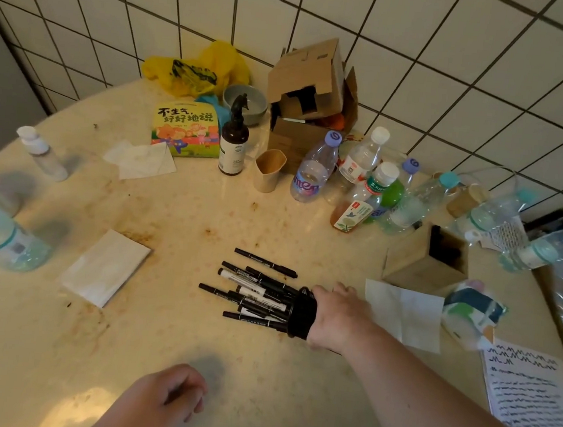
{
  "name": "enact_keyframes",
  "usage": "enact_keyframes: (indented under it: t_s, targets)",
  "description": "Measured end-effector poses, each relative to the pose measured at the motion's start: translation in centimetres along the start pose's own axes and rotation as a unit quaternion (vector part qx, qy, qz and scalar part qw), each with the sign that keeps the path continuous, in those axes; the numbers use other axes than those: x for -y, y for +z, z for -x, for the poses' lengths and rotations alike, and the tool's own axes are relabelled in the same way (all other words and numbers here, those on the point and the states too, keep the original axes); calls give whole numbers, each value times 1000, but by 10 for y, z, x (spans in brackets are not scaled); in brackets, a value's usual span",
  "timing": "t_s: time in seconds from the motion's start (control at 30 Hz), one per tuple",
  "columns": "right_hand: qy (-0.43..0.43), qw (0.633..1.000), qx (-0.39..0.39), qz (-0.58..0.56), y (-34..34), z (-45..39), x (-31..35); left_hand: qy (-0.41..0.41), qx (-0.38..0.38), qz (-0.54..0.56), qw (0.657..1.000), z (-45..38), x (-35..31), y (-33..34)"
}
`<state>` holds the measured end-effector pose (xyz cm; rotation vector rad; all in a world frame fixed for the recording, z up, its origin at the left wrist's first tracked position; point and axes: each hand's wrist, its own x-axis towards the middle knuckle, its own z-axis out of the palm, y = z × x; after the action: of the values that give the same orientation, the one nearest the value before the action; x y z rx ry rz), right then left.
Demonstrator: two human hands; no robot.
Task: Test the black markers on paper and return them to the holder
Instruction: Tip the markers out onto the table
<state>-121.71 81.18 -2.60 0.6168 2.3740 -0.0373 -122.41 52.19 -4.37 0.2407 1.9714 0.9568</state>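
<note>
1. Head view: R hand (339, 317) grips 1 black holder (303, 313), tipped sideways on table (54, 346).
2. Approx 9 black markers (252, 292) fan from its mouth, overlapping; exact count unclear.
3. L hand (166, 398): fingers loosely curled, holding nothing.
4. 1 scribbled paper (531, 392) at table's right edge.

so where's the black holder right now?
Head view, right of centre: the black holder is tipped sideways in the right hand, mouth facing left toward the black markers spread on the table; a wooden box stands farther right.
</note>
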Motion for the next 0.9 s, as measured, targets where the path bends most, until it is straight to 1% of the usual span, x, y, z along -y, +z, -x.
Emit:
enact_keyframes:
  t_s: [0.27,0.43,0.67,0.8,0.87,0.9]
  targets:
    - [14,1000,5,1,6,2,-17,37,11,-83,996,-8,-4,4]
    - [11,1000,-12,-21,15,7,-28,52,33,-100,993,-13,-7,10]
    - [16,997,-37,-68,33,16,-46,51,31,-114,992,-17,-11,17]
    - [39,987,-60,-144,47,23,-65,41,28,-116,992,-16,-12,22]
    - [57,973,-64,-215,56,23,-74,35,29,-113,993,-15,-12,25]
    - [63,957,-69,-273,60,22,-78,31,31,-112,993,-13,-14,27]
